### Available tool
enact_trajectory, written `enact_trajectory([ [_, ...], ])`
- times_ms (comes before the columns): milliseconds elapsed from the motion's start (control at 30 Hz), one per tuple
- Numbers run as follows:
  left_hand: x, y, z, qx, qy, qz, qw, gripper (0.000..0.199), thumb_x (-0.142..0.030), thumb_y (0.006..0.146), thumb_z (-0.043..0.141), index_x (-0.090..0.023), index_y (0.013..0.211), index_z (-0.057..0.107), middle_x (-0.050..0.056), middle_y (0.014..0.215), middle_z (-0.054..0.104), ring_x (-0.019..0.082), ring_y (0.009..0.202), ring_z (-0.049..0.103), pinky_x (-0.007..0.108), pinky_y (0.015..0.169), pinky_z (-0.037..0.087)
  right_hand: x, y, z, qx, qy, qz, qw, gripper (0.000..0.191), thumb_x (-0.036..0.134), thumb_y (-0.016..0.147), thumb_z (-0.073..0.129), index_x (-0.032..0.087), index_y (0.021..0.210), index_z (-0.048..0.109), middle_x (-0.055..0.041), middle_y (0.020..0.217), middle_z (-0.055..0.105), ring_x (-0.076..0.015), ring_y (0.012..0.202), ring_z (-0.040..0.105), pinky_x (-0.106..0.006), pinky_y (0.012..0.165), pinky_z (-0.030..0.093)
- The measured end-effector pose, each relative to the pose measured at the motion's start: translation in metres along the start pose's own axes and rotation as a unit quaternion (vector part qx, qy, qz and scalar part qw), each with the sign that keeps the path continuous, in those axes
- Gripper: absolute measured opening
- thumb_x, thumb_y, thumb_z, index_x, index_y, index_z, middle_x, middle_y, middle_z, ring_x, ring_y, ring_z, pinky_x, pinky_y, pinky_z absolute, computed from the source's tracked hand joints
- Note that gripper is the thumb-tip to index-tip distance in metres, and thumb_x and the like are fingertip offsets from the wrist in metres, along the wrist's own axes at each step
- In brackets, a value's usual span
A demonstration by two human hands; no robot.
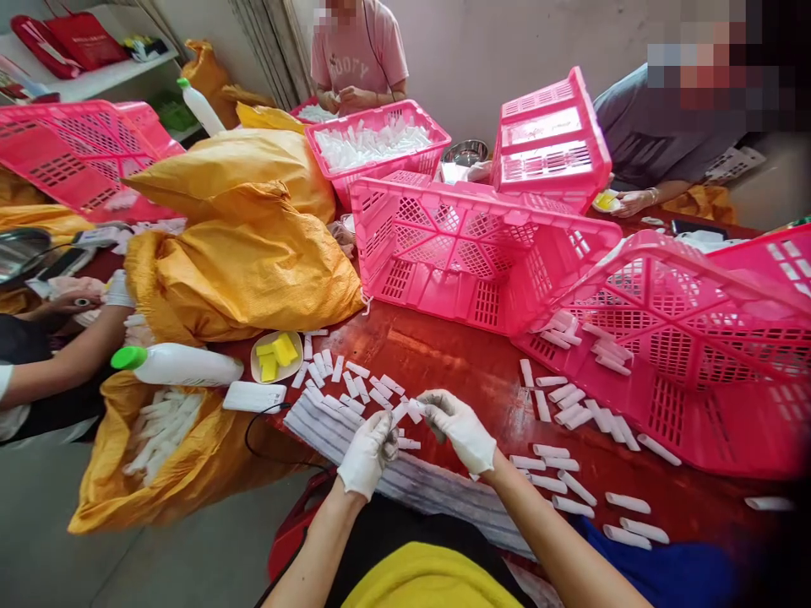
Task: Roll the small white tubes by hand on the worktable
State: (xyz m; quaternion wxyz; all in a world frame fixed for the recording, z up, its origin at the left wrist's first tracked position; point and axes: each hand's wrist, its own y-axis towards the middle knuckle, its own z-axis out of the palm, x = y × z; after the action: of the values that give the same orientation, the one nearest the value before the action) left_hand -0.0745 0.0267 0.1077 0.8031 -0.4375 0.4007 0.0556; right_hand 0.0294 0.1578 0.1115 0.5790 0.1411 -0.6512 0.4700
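Note:
Both hands wear white gloves with greyed fingertips and meet above the striped cloth [411, 477] at the near table edge. My left hand [371, 447] is closed in a pinch on a small white tube [400, 412]. Just right of it, my right hand [457, 429] has its fingers pressed together at a small whitish piece, too small to make out. Many short white tubes [358, 370] lie scattered on the red table beyond my hands. More white tubes [574, 485] lie to the right of my right hand.
Pink crates [443, 295] stand tipped along the table's far side and right. A plate [277, 377] of yellow pieces, a white bottle [183, 365] and a power bank [253, 396] sit left. Orange sacks [272, 262] fill the left. Other people work around the table.

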Motion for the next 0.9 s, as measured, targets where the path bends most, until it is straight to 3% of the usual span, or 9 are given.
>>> enact_trajectory([
  [67,-0.005,-0.004,0.003,0.023,0.01,0.006,1.0,0.054,-0.064,0.062,0.07,-0.017,0.081,0.05,-0.007,0.06,0.044,0.004,0.046,0.035,0.019,0.047,0.029,0.006,-0.004,-0.002,-0.017,0.013,-0.003,1.0,0.037,0.054,0.078,0.061,0.018,0.087,0.059,0.0052,0.061,0.053,-0.0069,0.043,0.039,-0.023,0.042,0.034],
  [167,-0.011,-0.013,0.007,0.033,0.045,0.019,0.998,0.048,-0.057,0.067,0.071,-0.016,0.088,0.055,-0.008,0.057,0.044,0.005,0.046,0.035,0.019,0.047,0.029,0.01,-0.008,-0.005,-0.04,-0.007,-0.013,0.999,0.03,0.044,0.087,0.058,0.015,0.094,0.061,-0.0003,0.081,0.062,-0.0104,0.06,0.055,-0.025,0.055,0.047],
  [267,-0.011,-0.024,0.015,-0.007,0.143,0.08,0.987,0.032,-0.042,0.074,0.069,-0.017,0.092,0.06,-0.003,0.069,0.058,0.01,0.06,0.05,0.022,0.059,0.039,0.011,-0.013,-0.005,-0.055,-0.016,-0.021,0.998,0.028,0.035,0.092,0.055,0.014,0.109,0.058,-0.0055,0.105,0.062,-0.017,0.085,0.062,-0.034,0.073,0.054],
  [367,-0.005,-0.031,0.025,-0.055,0.309,0.189,0.931,0.022,-0.034,0.079,0.062,-0.02,0.096,0.062,0.005,0.092,0.065,0.02,0.086,0.059,0.033,0.081,0.044,0.011,-0.016,0.002,-0.067,-0.018,-0.027,0.997,0.026,0.036,0.093,0.053,0.018,0.111,0.059,-0.0067,0.111,0.061,-0.0175,0.09,0.061,-0.035,0.077,0.054],
  [467,-0.001,-0.032,0.029,-0.06,0.39,0.225,0.891,0.023,-0.037,0.08,0.059,-0.02,0.094,0.062,0.008,0.093,0.065,0.025,0.089,0.059,0.038,0.084,0.043,0.013,-0.018,0.012,-0.077,-0.015,-0.034,0.996,0.022,0.041,0.093,0.051,0.023,0.101,0.061,-0.005,0.097,0.063,-0.0151,0.078,0.06,-0.03,0.067,0.053],
  [633,-0.013,-0.033,0.031,-0.005,0.308,0.131,0.942,0.036,-0.048,0.086,0.05,-0.018,0.103,0.059,0.004,0.09,0.065,0.018,0.079,0.058,0.028,0.072,0.043,0.026,-0.024,0.013,-0.082,0.014,-0.062,0.995,0.031,0.056,0.084,0.054,0.026,0.088,0.061,0.0008,0.065,0.054,-0.0154,0.056,0.05,-0.028,0.051,0.044],
  [767,-0.019,-0.035,0.04,0.008,0.203,0.102,0.974,0.036,-0.049,0.081,0.06,-0.017,0.098,0.06,-0.001,0.08,0.06,0.012,0.067,0.05,0.021,0.062,0.037,0.039,-0.029,0.007,-0.079,0.059,-0.083,0.992,0.037,0.058,0.076,0.06,0.022,0.08,0.057,0.0035,0.063,0.047,-0.011,0.052,0.041,-0.024,0.049,0.038],
  [833,-0.019,-0.035,0.042,0.051,0.09,0.046,0.994,0.035,-0.051,0.077,0.065,-0.017,0.087,0.058,-0.005,0.064,0.05,0.007,0.052,0.039,0.018,0.05,0.031,0.043,-0.028,0.003,-0.069,0.044,-0.082,0.993,0.037,0.057,0.072,0.065,0.021,0.073,0.055,0.003,0.065,0.049,-0.0109,0.055,0.042,-0.024,0.05,0.037],
  [900,-0.022,-0.033,0.041,0.119,-0.015,-0.052,0.991,0.039,-0.055,0.077,0.063,-0.017,0.077,0.053,-0.011,0.051,0.029,0.004,0.041,0.017,0.017,0.04,0.02,0.045,-0.026,-0.003,-0.055,0.017,-0.081,0.995,0.038,0.055,0.07,0.067,0.02,0.069,0.054,0.0024,0.066,0.052,-0.011,0.056,0.042,-0.024,0.052,0.038],
])
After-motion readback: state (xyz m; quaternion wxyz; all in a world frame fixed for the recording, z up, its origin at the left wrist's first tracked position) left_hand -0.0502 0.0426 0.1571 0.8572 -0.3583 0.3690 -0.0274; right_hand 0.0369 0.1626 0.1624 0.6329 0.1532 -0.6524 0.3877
